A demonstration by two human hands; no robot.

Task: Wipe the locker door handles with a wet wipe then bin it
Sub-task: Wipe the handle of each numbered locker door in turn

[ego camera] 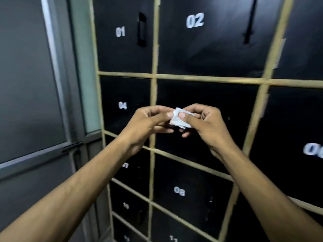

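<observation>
A crumpled white wet wipe (178, 119) is held between both hands at the middle of the view, in front of the black locker doors. My left hand (148, 123) pinches its left side with thumb and fingers. My right hand (204, 123) grips its right side, thumb on top. A black vertical handle (142, 29) is on the door marked 01 at the upper left. A second black handle (250, 21) hangs on the door marked 02 at the top. Handles on the lower doors are too dark to make out.
The lockers form a grid of black doors in a tan frame (153, 74), with white numbers. A grey framed glass door or panel (35, 84) stands to the left. No bin is in view.
</observation>
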